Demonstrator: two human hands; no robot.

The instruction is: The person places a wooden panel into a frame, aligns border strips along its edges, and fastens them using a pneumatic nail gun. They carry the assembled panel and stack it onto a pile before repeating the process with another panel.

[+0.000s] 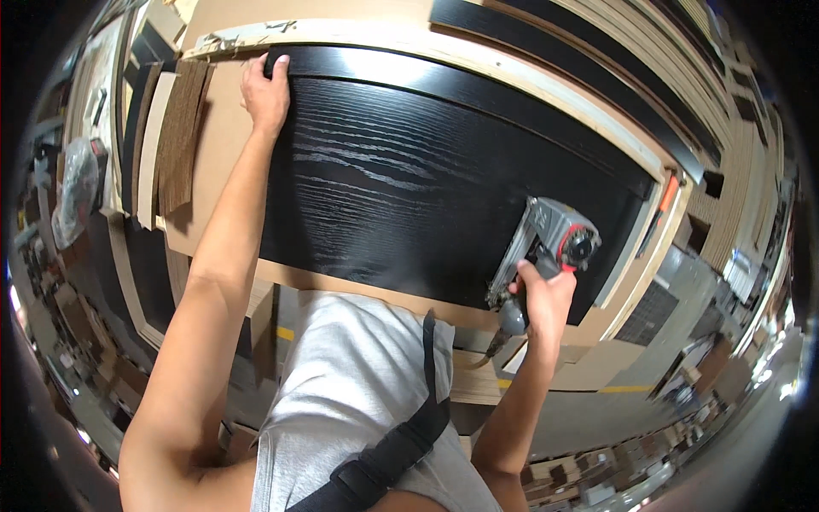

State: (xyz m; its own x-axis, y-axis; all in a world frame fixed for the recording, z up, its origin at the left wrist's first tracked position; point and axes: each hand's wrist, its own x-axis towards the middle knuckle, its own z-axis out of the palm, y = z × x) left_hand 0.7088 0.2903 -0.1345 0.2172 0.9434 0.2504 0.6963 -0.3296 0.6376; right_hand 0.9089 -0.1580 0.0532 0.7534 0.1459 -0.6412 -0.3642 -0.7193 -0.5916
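A black wood-grain panel lies flat in front of me, with a smooth black rail along its far edge. At the far left corner, my left hand is closed around the end of that rail, thumb on the near side; some fingertips are hidden. My right hand grips the handle of a grey-and-red pneumatic nail gun over the panel's near right part. An air hose hangs from the handle's base. Whether the gun's nose touches the panel, I cannot tell.
A pale wooden strip borders the panel's far side. An orange-handled tool lies along the right border. Stacked boards stand at the left, and long black boards lie at the far right. A plastic-wrapped item sits farther left.
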